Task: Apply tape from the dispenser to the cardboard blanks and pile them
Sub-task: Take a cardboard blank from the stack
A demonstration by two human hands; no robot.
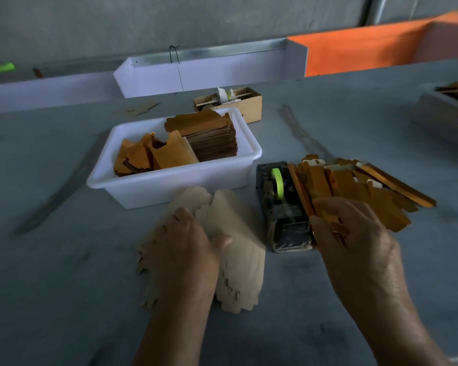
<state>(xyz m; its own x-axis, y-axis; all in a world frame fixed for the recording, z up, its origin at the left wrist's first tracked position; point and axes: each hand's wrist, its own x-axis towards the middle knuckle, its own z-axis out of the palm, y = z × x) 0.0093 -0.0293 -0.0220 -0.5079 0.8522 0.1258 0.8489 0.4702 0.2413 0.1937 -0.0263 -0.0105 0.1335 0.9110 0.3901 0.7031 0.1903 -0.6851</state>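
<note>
Pale, notch-edged cardboard blanks [238, 249] lie fanned on the near bench [64, 286] under the left hand [185, 249], its grip pinching them. The right hand [354, 239] grips an orange blank [333, 220] beside the tape dispenser [283, 207] – its roll green – with a loose pile [368, 186] right of it. A white tub [169, 186] of more blanks stands just beyond.
</note>
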